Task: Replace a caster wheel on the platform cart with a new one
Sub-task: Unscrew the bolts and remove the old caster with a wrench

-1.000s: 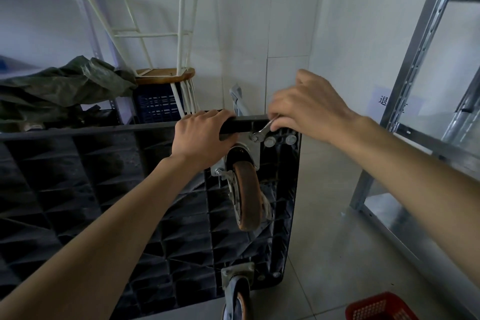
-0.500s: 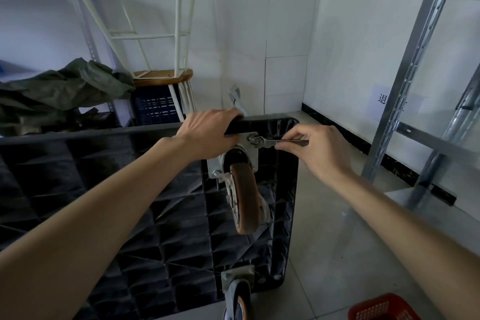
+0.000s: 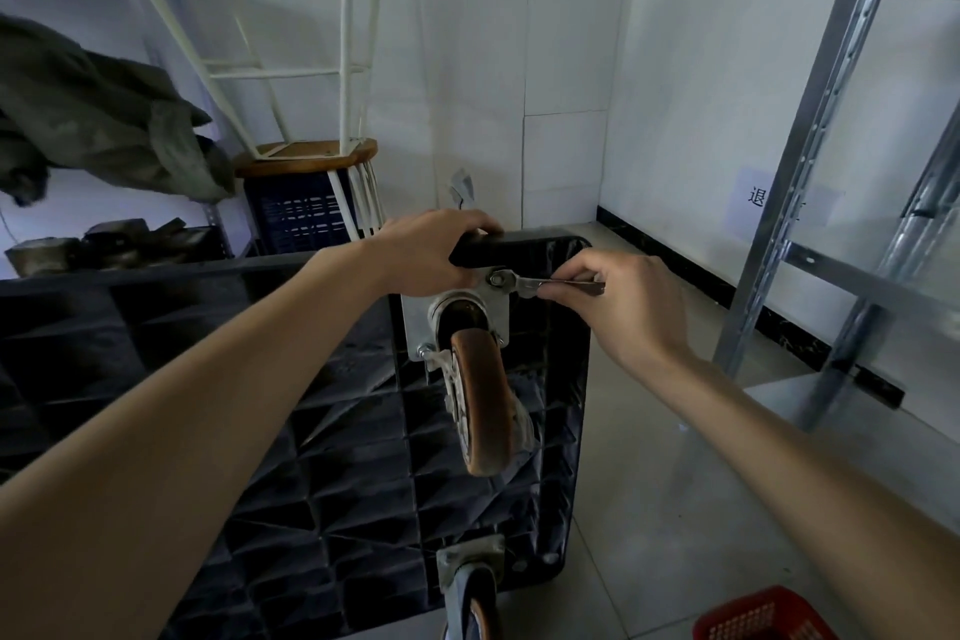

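Black ribbed plastic platform cart (image 3: pixel 311 431) tipped on edge. Left hand (image 3: pixel 431 250) clamps its top rim. Right hand (image 3: pixel 623 307) fingers (image 3: pixel 558 290) pinch small steel wrench (image 3: pixel 540 283), handle horizontal, head leftward on bolt above worn brown caster wheel (image 3: pixel 480 405).

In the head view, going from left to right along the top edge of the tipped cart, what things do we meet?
Left hand gripping the cart edge → bolt on the caster plate → wrench → right hand → metal shelf upright.
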